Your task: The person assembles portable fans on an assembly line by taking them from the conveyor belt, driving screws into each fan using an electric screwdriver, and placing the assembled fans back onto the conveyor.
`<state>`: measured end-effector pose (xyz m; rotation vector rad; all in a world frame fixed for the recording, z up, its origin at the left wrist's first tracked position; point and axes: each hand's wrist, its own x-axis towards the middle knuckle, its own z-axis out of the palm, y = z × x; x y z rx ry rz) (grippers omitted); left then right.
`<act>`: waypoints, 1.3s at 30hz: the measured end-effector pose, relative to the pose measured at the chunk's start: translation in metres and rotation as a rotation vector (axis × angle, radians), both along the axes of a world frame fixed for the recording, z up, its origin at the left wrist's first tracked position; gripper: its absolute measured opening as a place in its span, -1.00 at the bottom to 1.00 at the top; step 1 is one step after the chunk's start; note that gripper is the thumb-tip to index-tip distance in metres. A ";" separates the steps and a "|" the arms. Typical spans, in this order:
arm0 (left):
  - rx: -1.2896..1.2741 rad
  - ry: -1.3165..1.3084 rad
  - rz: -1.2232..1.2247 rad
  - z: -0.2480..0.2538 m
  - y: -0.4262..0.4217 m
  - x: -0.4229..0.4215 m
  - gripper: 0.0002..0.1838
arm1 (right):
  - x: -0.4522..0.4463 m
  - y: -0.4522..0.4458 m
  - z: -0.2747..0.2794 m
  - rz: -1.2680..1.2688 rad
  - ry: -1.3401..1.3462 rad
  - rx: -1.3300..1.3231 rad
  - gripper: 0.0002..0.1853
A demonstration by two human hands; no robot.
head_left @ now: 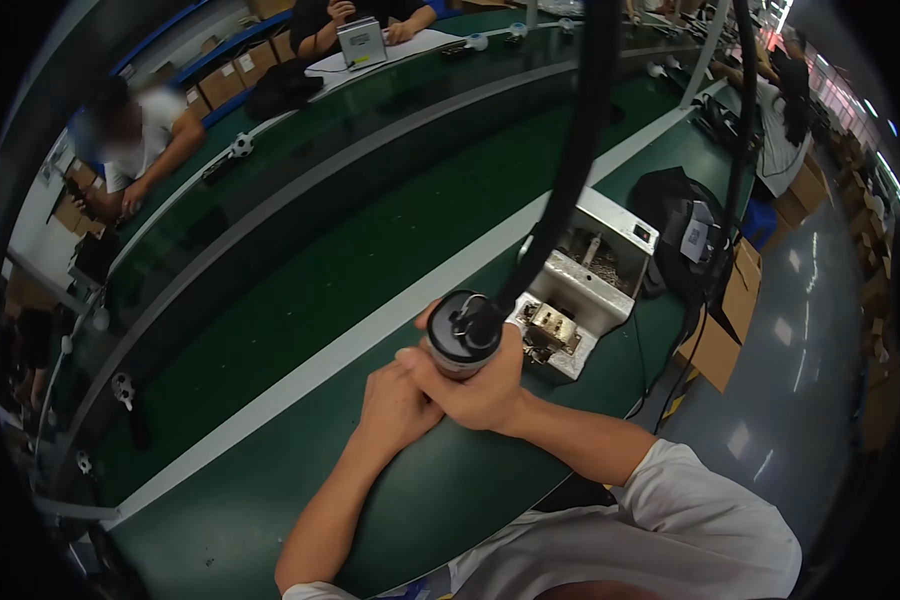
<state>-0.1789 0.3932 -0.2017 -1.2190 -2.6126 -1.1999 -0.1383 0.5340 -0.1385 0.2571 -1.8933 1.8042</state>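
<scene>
My right hand (485,395) is wrapped round a cylindrical electric screwdriver (466,322) with a black top, where a metal ring and a thick black cable join it. The cable runs upward across the view. My left hand (398,402) is closed just below and left of the right one, touching it. What its fingers hold is hidden under the right hand, as is the screwdriver's lower end. Right of my hands stands a white metal screw feeder (610,292), with small dark pieces in its upper tray and a brass-coloured block (553,325) at its front.
A grey rail (370,318) separates my green bench (430,500) from the green conveyor belt (370,220). Small football-patterned items (241,146) stand along its far side. A black bag (680,215) and cardboard box (725,330) are at right. Other people sit across the belt.
</scene>
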 end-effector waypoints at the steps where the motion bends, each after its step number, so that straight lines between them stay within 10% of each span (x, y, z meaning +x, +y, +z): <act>1: 0.002 -0.030 0.008 0.006 0.000 0.001 -0.76 | -0.001 0.000 -0.002 0.008 0.013 -0.016 -0.59; 39: -0.018 -0.001 -0.050 0.007 -0.007 0.002 -0.76 | 0.000 -0.009 -0.006 -0.020 0.089 -0.151 -0.66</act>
